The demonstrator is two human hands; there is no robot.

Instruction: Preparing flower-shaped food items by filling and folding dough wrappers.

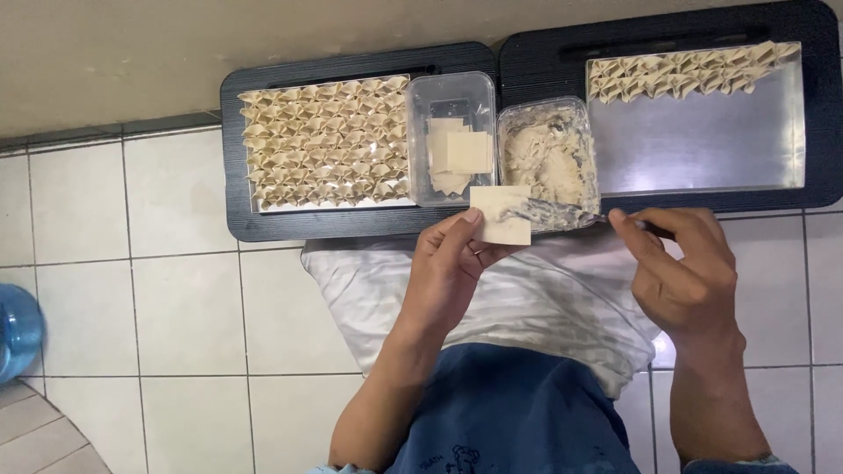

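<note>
Wonton wrapper (500, 215), a pale square of dough, sits just above the middle of the frame, pinched at its lower left edge by the thumb and fingers of the left hand (452, 268). Right hand (680, 272), at centre right, is closed around the handle of a spoon (571, 212) whose filling-smeared tip lies across the wrapper's upper right part. Directly above, a clear tub of pale minced filling (549, 158) stands beside a second clear tub holding spare wrappers (452, 149); both rest where two black boards (351, 224) meet at the top of the frame. At upper left, a tray (325, 140) is packed edge to edge with folded dumplings, while the metal tray (702, 140) at upper right carries only rows of them along its far edge. White cloth (527, 298) covers the person's lap, white floor tiles (132, 263) spread to the left, and a blue water bottle (18, 329) pokes in at the left border. By the look of it, the step in hand is spreading filling onto the wrapper; the next move would seem to call for drawing the spoon clear without dragging the filling off or tearing the thin dough, then freeing fingers to fold it.
</note>
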